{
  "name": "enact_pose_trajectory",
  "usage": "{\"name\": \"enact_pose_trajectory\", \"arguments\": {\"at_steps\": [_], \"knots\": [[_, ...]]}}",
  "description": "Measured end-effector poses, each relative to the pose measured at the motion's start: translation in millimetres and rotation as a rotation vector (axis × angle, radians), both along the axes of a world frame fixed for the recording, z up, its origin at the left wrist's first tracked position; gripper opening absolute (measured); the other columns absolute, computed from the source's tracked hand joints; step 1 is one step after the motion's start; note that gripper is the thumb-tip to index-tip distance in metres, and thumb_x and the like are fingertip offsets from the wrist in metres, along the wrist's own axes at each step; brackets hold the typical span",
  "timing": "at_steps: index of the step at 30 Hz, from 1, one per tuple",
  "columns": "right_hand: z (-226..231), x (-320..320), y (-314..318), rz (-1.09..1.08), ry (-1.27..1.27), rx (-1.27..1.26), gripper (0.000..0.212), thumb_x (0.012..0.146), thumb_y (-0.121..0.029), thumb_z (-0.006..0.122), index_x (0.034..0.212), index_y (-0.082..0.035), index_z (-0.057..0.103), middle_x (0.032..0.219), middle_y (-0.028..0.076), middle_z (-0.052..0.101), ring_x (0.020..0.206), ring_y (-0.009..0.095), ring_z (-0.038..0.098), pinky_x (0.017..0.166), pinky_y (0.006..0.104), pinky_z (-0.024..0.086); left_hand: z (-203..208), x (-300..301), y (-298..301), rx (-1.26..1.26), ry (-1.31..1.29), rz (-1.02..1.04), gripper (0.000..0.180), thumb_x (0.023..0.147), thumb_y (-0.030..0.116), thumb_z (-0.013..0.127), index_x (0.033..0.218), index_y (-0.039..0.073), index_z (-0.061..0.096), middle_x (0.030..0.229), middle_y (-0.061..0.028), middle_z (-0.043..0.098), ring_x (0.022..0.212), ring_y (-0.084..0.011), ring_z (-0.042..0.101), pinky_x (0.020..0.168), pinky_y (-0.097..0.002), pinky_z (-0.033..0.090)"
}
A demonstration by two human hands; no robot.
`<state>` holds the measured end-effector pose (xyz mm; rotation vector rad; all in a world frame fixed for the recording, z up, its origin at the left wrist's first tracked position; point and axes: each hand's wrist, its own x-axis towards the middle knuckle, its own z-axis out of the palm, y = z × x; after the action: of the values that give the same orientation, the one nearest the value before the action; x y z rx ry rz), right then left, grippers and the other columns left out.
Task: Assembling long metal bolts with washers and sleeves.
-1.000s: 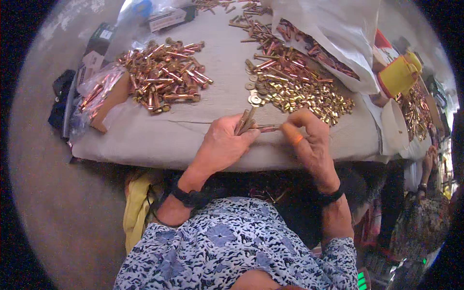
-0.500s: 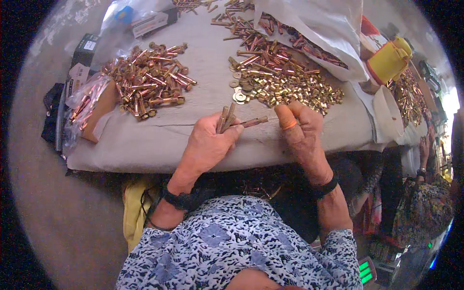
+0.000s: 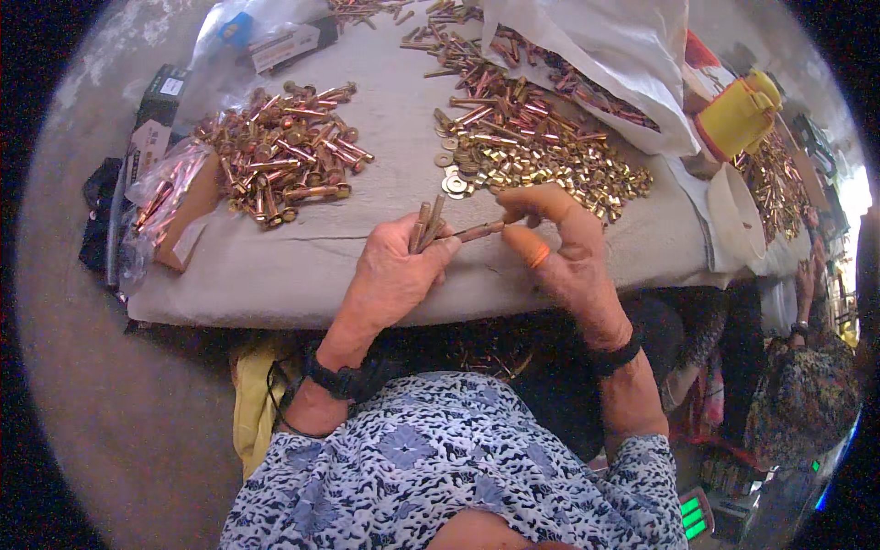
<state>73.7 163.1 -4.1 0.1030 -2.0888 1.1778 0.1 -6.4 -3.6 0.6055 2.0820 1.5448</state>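
Observation:
My left hand [image 3: 401, 269] is closed around several threaded metal bolts [image 3: 428, 226]. Two or more stick up from the fist, and one [image 3: 478, 232] points right from between thumb and fingers. At that bolt's tip, my right hand [image 3: 566, 240] has its thumb and index finger bent close around the end. An orange finger cover [image 3: 526, 246] sits on the right thumb. Whatever is pinched there is too small to make out. Just beyond the right hand lies a heap of gold-coloured nuts [image 3: 550, 165], with flat washers [image 3: 455, 181] at its left edge.
A pile of bolts with nuts and washers [image 3: 275, 156] lies at left, beside a cardboard box [image 3: 191, 211] with plastic. Loose copper-toned bolts [image 3: 513, 101] spread behind the nuts, near a white sack [image 3: 623, 55]. A yellow container [image 3: 738, 115] stands at right. Another person's arm [image 3: 803, 284] shows far right.
My right hand has moved left from the edge of the nut heap to the bolt's tip, its thumb and index finger now around the end. The left hand has stayed in place.

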Motion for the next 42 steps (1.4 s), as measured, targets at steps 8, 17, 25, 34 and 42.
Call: {"name": "enact_pose_trajectory", "arguments": {"at_steps": [8,17,25,34,42], "knots": [[-1.2,9.3,9.3,-0.016,-0.221,0.095,0.01,0.077,-0.011,0.065,0.076,-0.004,0.058,0.067,0.009,0.055,0.062,0.022,0.053,0.055,0.0318,0.042,3.2,0.4,-2.3,0.018,-0.048,-0.006,0.017,0.08,0.019,0.061,0.09,0.004,0.059,0.057,0.0009,0.053,0.043,-0.0059,0.046,0.038,-0.0217,0.034],[-4.3,-2.9,5.9,-0.033,-0.136,0.039,0.021,0.078,-0.016,0.065,0.064,-0.004,0.054,0.059,0.008,0.051,0.055,0.022,0.046,0.049,0.033,0.036,20.6,2.0,-6.9,-0.031,-0.187,0.015,0.013,0.082,0.017,0.06,0.087,0.006,0.058,0.057,0.0029,0.051,0.044,-0.0033,0.042,0.039,-0.0197,0.033],[-8.0,-47.2,-5.0,-0.202,-0.066,0.769,0.029,0.072,-0.013,0.064,0.1,-0.007,0.06,0.107,0.012,0.056,0.107,0.032,0.047,0.088,0.0443,0.036,67.6,-88.6,-69.4,0.245,0.286,0.606,0.02,0.082,0.022,0.061,0.095,0.007,0.059,0.057,0.0041,0.05,0.038,-0.0019,0.037,0.032,-0.0179,0.026],[-9.0,-46.4,1.1,-0.174,0.052,0.753,0.016,0.069,-0.005,0.065,0.084,-0.007,0.061,0.093,0.009,0.06,0.099,0.029,0.052,0.083,0.0409,0.038,46.5,-46.4,-53.4,0.138,-0.029,0.29,0.029,0.085,0.023,0.054,0.108,0.005,0.055,0.064,0.0014,0.051,0.044,-0.0033,0.041,0.035,-0.0186,0.031],[-12.0,-28.9,-1.3,-0.136,0.073,0.458,0.014,0.073,0.001,0.061,0.086,-0.003,0.061,0.08,0.011,0.058,0.074,0.027,0.056,0.062,0.0329,0.045,16.2,-4.6,-2.3,0.074,-0.333,-0.14,0.017,0.083,0.019,0.059,0.089,0.004,0.058,0.06,0.0009,0.053,0.04,-0.0035,0.041,0.035,-0.0184,0.03]]}}
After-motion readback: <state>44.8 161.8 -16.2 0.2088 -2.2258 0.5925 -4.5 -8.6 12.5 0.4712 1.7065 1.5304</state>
